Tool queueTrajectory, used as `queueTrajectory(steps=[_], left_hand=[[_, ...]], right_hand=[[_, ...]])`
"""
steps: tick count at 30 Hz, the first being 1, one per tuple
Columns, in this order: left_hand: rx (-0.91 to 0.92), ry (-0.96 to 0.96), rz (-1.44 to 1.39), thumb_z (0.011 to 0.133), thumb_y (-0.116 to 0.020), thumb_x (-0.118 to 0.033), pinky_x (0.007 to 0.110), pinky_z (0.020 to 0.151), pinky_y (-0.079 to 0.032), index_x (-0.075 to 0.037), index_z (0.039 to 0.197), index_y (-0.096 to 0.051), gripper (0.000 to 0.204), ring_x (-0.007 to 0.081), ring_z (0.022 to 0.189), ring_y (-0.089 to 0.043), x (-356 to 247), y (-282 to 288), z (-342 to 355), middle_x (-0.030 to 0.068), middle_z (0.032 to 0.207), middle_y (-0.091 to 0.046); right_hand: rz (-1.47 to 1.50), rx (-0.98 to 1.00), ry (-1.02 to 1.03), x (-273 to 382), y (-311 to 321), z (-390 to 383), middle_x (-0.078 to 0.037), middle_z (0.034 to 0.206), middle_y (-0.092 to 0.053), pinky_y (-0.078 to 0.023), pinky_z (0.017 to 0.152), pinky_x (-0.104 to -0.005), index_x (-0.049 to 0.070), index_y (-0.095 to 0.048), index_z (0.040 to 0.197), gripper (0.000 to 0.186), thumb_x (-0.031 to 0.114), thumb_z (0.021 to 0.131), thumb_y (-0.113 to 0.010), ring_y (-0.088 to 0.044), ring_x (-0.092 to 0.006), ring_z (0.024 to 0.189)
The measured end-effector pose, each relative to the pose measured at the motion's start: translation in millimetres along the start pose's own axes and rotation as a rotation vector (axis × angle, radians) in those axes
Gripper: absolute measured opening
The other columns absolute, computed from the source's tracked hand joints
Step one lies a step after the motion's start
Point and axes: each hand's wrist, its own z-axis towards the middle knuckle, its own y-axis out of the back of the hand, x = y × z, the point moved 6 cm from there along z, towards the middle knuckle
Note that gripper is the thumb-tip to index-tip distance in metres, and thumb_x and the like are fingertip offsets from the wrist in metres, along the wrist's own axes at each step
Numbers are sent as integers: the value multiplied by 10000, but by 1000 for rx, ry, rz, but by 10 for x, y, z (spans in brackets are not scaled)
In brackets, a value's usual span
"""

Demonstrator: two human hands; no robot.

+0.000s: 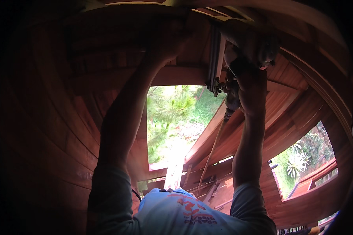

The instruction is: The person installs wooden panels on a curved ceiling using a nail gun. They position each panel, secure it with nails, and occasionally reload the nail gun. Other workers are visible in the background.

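Note:
Both my arms reach up overhead. My right hand is closed round the grip of a dark nail gun, with a long narrow magazine beside it. A thin tan hose hangs from the lower end of the grip. The tool's head is up near the wooden boards at the top, in deep shadow. My left hand is raised against or close to the dark wood panel to the left of the tool. Its fingers are lost in the shadow, so I cannot tell whether they grip anything.
Reddish wooden planks curve round on all sides. A bright opening between my arms shows greenery outside, and a second opening is at the right. Wooden beams run along the upper right. Lumber pieces lie lower down.

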Motion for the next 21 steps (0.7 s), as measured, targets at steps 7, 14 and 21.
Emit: queueTrajectory(steps=[7, 14, 21], left_hand=[[-24, -105, -112, 856, -747, -212, 256, 658, -480, -28, 961, -689, 219, 82, 757, -579, 95, -45, 57, 17, 828, -646], [36, 45, -138, 854, -758, -234, 265, 696, -501, -26, 1026, -698, 276, 101, 811, -608, 110, -13, 0, 42, 897, -677], [-16, 12, 51, 837, -769, -248, 296, 681, -507, -37, 950, -719, 245, 114, 732, -617, 79, 12, -15, 35, 808, -684]], right_hand=[[-72, 70, 104, 28, 30, 18, -14, 593, -594, -467, 453, -236, 34, -678, 836, 206, 219, 915, -632, -616, -68, 515], [-21, 75, -18, -34, 31, 25, -28, 640, -555, -440, 482, -260, 34, -596, 889, 133, 158, 884, -645, -546, -103, 516], [107, -26, -111, -67, 6, -151, -17, 692, -560, -429, 497, -245, 18, -593, 1046, 237, 158, 876, -682, -541, -88, 556]])
